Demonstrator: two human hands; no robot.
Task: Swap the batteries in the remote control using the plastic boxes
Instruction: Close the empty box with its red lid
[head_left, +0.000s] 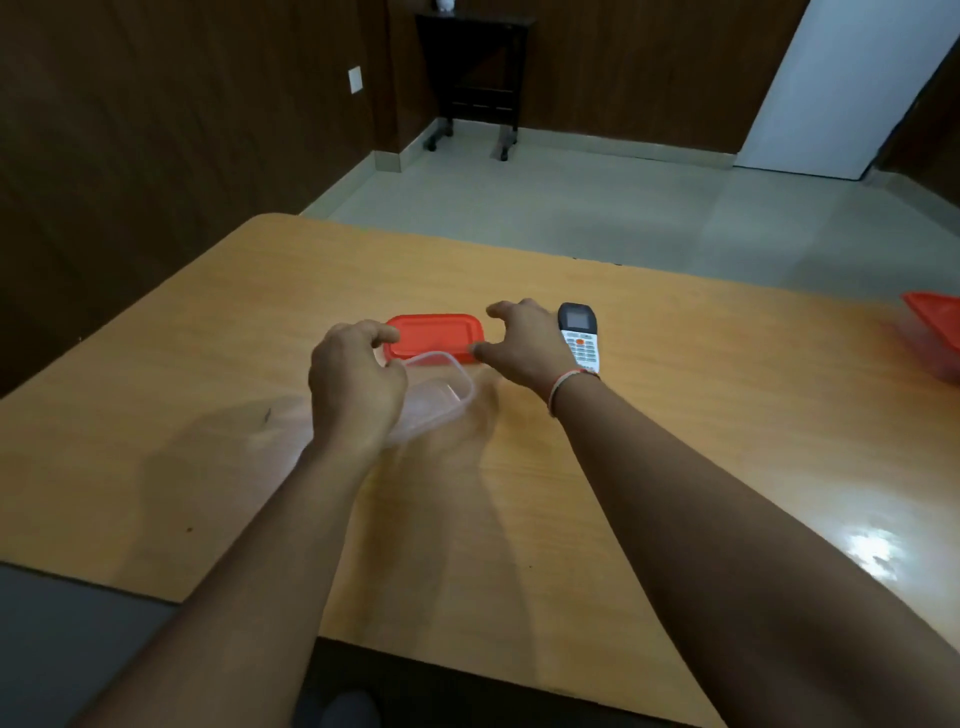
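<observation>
Nearest, on the wooden table: left hand curled over the near-left end of a clear plastic box, apparently gripping its rim, though blur hides the contact. Box open, long axis slanting from near-left to far-right. Just beyond, touching its far edge, a red lid lying flat, long axis left-right. Right hand spread wide, empty, hovering at the lid's right end. Immediately right of that hand, remote control face-up, screen end pointing away. Far right edge: second red-lidded box.

Dim room, soft overall focus. Glare patch on table near right edge. Faint arm shadows on wood. Wide-angle bending at edges. Clear box motion-blurred.
</observation>
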